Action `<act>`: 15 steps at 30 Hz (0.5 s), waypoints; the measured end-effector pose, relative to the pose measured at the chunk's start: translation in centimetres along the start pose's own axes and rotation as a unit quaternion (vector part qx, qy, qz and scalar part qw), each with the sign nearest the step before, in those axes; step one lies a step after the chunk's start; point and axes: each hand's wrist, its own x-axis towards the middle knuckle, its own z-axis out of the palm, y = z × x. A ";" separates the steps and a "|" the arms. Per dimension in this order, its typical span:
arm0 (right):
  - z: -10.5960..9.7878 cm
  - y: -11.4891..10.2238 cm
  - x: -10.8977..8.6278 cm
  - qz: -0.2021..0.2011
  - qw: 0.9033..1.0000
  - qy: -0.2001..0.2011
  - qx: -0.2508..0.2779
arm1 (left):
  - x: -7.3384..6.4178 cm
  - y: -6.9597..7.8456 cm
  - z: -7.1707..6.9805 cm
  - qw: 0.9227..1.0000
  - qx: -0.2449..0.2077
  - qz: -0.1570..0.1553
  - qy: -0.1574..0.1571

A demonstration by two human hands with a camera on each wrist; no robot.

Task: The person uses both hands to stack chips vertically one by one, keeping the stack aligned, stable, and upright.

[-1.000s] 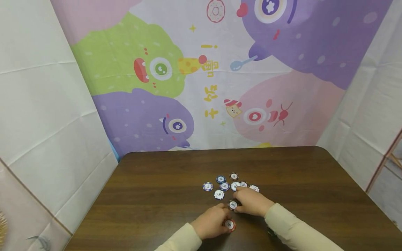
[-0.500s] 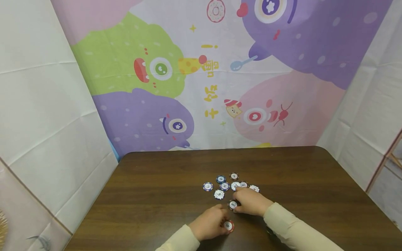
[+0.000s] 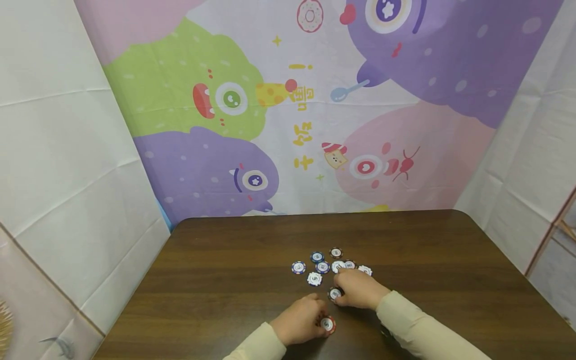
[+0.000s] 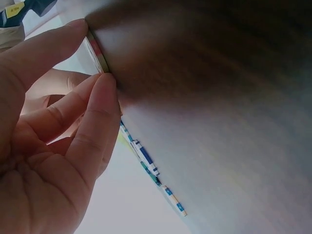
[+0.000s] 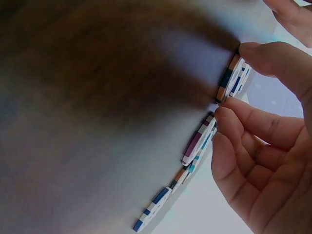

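Near the table's front, my left hand pinches a red poker chip marked 5. The left wrist view shows that chip edge-on between thumb and fingertip. Farther forward and to the right, my right hand holds a black poker chip by its edge. Seen from the right wrist, this black chip has orange-brown edge blocks and sits between thumb and index finger. The right fingertips are close to a white chip and partly cover it. Both chips lie at or close to the tabletop.
Several chips lie loosely grouped beyond my hands on the dark wooden table. Among them are a white chip, a blue chip and a brown chip. A cartoon-printed cloth hangs behind the table.
Between the first and second frames, my left hand shifted slightly left and toward me with the red chip. The right hand has stayed almost in place.
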 end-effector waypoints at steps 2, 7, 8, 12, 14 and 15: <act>0.0 0.1 -0.1 0.001 1.000 0.002 0.001 | 0.0 0.0 0.0 1.000 0.000 -0.002 0.000; 0.1 0.2 -0.3 0.001 1.000 0.005 0.005 | -0.1 0.0 0.0 1.000 0.003 -0.006 0.000; 0.1 0.3 -0.4 0.000 1.000 0.006 0.007 | -0.1 0.1 0.0 1.000 0.003 -0.006 0.000; 0.1 0.5 -0.7 0.002 1.000 0.009 0.013 | -0.1 0.1 0.0 1.000 0.002 -0.005 0.004; 0.0 0.6 -0.8 0.000 1.000 0.011 0.019 | -0.1 0.0 0.0 1.000 0.001 -0.003 0.007; 0.0 0.6 -1.0 -0.002 1.000 0.012 0.021 | -0.1 0.0 0.0 1.000 0.002 -0.001 0.008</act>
